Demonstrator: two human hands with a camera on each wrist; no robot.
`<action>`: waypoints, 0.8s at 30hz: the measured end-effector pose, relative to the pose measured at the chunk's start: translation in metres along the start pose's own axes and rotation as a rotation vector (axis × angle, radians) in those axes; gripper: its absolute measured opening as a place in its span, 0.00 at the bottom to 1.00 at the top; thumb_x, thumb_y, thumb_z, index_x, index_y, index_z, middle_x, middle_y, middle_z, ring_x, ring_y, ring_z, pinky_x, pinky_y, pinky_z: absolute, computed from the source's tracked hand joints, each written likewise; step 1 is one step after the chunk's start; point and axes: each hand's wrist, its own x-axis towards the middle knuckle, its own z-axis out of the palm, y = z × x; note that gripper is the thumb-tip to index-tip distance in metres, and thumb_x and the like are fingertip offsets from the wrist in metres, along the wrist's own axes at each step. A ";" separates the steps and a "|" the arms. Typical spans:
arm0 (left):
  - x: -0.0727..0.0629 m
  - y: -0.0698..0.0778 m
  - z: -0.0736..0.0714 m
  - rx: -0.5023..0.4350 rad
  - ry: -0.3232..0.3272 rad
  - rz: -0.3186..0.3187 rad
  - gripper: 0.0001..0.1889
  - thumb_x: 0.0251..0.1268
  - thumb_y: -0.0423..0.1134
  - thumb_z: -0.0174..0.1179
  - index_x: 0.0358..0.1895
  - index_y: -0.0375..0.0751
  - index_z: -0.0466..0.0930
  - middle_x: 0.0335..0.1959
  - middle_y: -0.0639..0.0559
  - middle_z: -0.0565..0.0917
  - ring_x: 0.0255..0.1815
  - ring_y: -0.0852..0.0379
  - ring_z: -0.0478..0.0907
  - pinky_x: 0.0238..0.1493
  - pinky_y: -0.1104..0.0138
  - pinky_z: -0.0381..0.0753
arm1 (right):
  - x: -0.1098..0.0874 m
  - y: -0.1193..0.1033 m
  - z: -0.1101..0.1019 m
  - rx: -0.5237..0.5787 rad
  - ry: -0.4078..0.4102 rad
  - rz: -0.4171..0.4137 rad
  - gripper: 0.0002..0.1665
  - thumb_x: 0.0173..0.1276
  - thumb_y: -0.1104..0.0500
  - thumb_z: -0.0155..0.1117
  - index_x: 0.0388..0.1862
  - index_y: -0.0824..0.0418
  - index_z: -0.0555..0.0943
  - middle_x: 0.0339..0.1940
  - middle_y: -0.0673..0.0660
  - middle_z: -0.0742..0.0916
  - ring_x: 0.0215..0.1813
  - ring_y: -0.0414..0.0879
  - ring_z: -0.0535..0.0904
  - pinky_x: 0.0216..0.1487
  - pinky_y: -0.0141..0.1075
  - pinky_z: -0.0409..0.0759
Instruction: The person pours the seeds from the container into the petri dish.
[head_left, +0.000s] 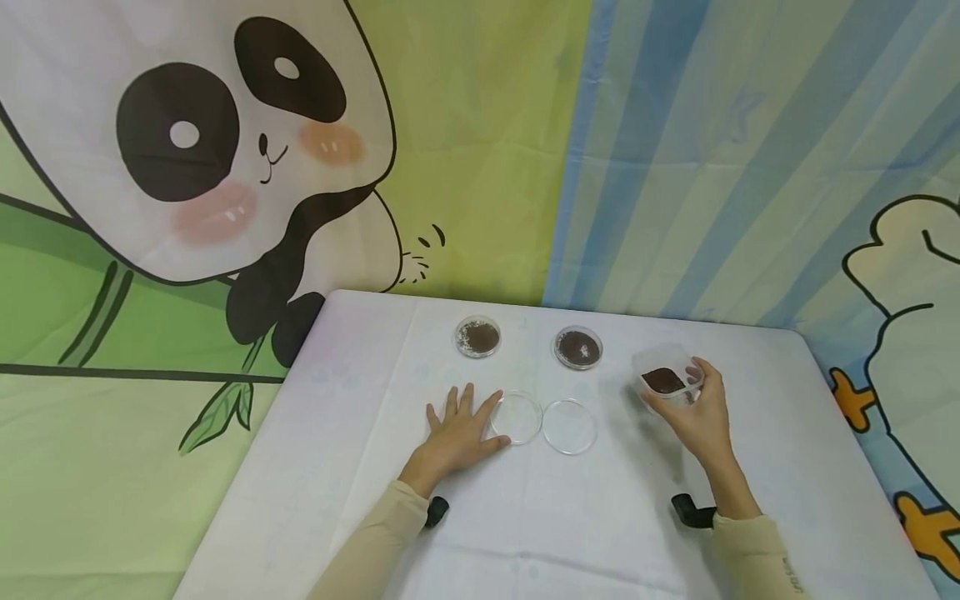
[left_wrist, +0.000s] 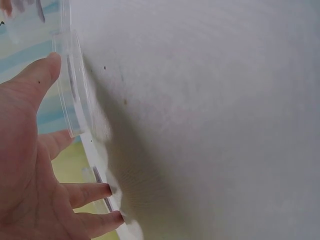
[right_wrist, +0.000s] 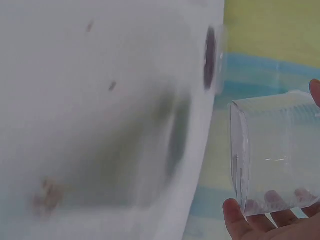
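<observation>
My left hand (head_left: 459, 433) lies with its fingers spread over the table. Its thumb and index finger touch opposite parts of the left rim of a clear petri dish (head_left: 519, 418). Another clear round dish (head_left: 570, 427) lies just right of that one. Above the table at the right, my right hand (head_left: 701, 417) grips a square clear plastic tub (head_left: 660, 357). Dark brown granules (head_left: 663, 381) show inside it. In the right wrist view, thumb and fingers wrap the sides of the tub (right_wrist: 272, 145), which is lifted off the cloth and casts a shadow.
Toward the back stand two petri dishes of dark brown granules, one at left (head_left: 477, 337) and one at right (head_left: 577, 347). A white cloth (head_left: 337, 483) covers the table. Behind it hangs a printed curtain (head_left: 480, 150) with a panda. Black devices (head_left: 692, 511) sit at both wrists.
</observation>
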 end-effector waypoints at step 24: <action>0.001 0.000 0.002 0.019 0.014 -0.001 0.42 0.66 0.70 0.54 0.80 0.64 0.53 0.79 0.33 0.48 0.78 0.29 0.39 0.63 0.24 0.39 | -0.020 -0.043 0.060 -0.299 -0.189 -0.504 0.61 0.45 0.59 0.86 0.74 0.69 0.60 0.65 0.72 0.72 0.66 0.69 0.64 0.62 0.63 0.64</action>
